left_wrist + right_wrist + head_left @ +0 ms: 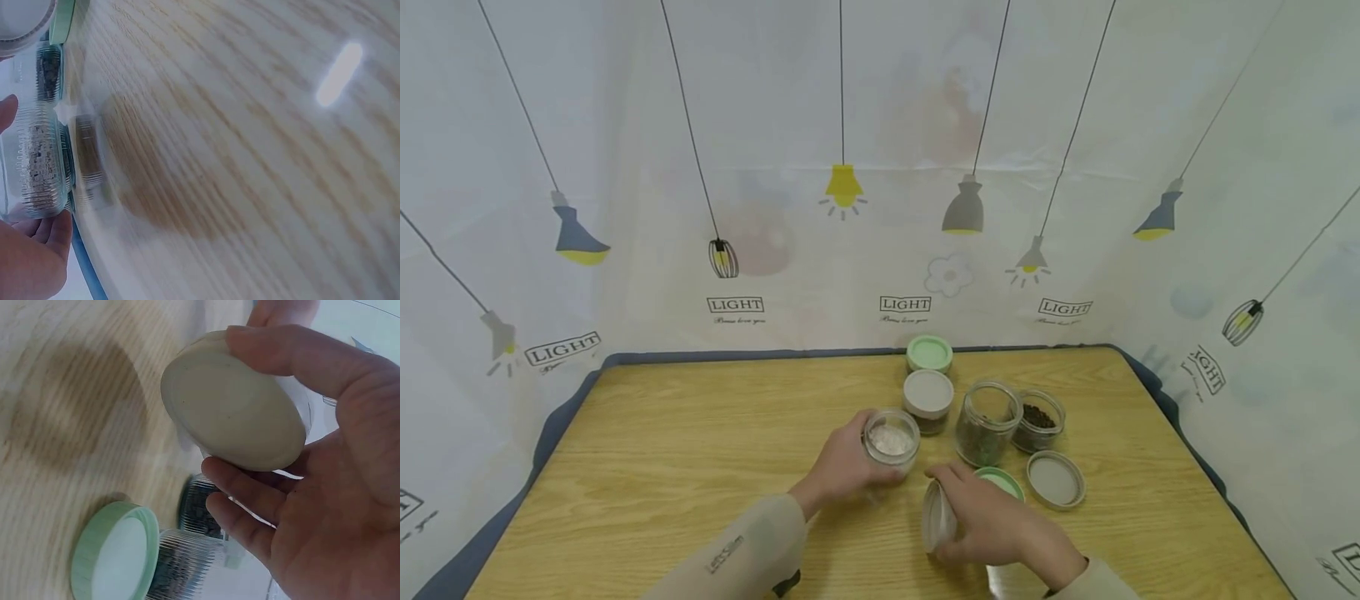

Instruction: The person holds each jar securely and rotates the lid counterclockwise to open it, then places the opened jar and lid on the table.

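Observation:
My left hand (844,462) grips an uncapped round glass jar (891,439) with white crystals inside. In the left wrist view the ribbed jar (40,165) seems held slightly above the table, over its reflection. To its right, my right hand (996,518) holds a pale grey lid (938,518) by its edge, tilted nearly upright and apart from the jar. The lid's smooth outer face (231,409) shows in the right wrist view, with the thumb on its rim. Beyond the right hand lies a green lid (1000,480), partly hidden by that hand.
A taller open glass jar (987,433) stands beside an open jar of dark bits (1037,419). A loose grey lid (1056,479) lies before them. Further back are a white-lidded jar (928,392) and a green-lidded jar (929,352). Printed fabric (820,275) hangs behind the wooden table (685,450).

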Tool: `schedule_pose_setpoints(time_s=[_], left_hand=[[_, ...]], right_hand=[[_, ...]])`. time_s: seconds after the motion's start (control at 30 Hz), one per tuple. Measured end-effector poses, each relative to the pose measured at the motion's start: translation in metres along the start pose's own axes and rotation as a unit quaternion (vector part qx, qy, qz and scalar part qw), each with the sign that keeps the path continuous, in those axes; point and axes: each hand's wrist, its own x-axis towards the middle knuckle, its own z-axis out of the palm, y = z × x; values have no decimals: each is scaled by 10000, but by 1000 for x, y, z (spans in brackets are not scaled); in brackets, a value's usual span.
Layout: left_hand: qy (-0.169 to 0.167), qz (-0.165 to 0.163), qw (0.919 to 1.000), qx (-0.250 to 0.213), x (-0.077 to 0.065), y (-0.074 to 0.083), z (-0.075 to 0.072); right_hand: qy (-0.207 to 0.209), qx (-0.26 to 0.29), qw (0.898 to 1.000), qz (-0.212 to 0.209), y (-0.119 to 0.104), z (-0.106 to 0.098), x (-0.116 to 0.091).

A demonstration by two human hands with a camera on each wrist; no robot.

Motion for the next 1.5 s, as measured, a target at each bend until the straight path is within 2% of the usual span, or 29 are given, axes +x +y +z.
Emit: schedule_pose_setpoints(time_s=[0.3,0.73,0.87,1.13,1.37,1.5], left_hand=[[-17,20,10000,6,2,2,2],[-72,94,9999,-7,7,3,7],[-140,65,9999,-32,9,3,9],[-224,-14,9997,-22,9,5,11],[-226,1,9997,89,10,4,14],[-194,60,9997,144,11,3,15]], right_hand=[[296,93,9993,200,4,8,3],[833,-522,9951,-53,4,22,6],[777,-604,9951,-64,4,25,7],[335,-452,9984,90,4,24,6],[605,-655,9960,-51,4,26,7],[699,-768,9946,3,4,28,8]])
